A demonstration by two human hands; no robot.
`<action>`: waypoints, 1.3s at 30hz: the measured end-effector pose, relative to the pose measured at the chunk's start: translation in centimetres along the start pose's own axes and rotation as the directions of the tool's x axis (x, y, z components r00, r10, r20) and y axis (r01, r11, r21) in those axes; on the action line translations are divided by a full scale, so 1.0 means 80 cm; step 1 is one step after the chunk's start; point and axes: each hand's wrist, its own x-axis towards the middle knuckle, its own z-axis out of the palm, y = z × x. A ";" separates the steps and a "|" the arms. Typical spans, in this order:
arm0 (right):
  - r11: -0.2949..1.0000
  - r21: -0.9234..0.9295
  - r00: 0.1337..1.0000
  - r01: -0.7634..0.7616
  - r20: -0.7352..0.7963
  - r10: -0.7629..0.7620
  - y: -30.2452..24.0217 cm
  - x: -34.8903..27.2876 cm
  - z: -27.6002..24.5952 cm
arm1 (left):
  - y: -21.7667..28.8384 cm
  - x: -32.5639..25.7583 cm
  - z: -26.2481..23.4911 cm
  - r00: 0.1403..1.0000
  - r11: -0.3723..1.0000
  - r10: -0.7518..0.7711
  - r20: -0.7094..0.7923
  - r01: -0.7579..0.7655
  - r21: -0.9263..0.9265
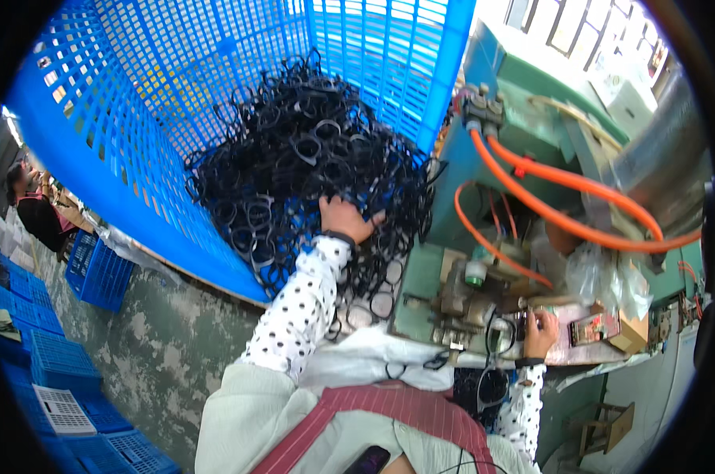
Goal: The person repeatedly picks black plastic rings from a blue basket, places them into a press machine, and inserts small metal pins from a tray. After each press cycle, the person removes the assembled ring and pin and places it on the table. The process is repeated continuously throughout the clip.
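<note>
One blue crate (136,118) holds countless black frames (302,166); left hand (346,217) is curled, gripping them. Right hand (541,332) rests on the green machine (484,197), grip unclear.

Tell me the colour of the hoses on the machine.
Orange hoses, clearest in the head view, looping over the green machine.

The left hand (344,218) reaches into a tangled heap of black plastic frames (306,166) piled in a big blue lattice crate (176,95), fingers buried among them. To the right, the right hand (541,332) rests on a green machine (484,182) looped with orange hoses (571,186); smaller blue crates (97,272) sit far left
</note>
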 end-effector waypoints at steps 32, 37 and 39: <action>0.981 0.171 0.993 -0.096 -0.052 0.106 0.009 0.000 0.010 | 0.072 -0.089 -0.037 0.953 0.896 -0.088 -0.290 -0.052 -0.442; 0.976 0.187 0.991 -0.109 -0.058 0.122 0.004 0.002 0.011 | 0.074 0.019 -0.140 0.904 0.921 -0.051 -0.424 -0.122 -0.371; 0.976 0.197 0.992 -0.092 -0.071 0.108 -0.002 0.004 0.010 | 0.059 0.026 -0.181 0.973 0.950 0.035 -0.229 -0.104 -0.294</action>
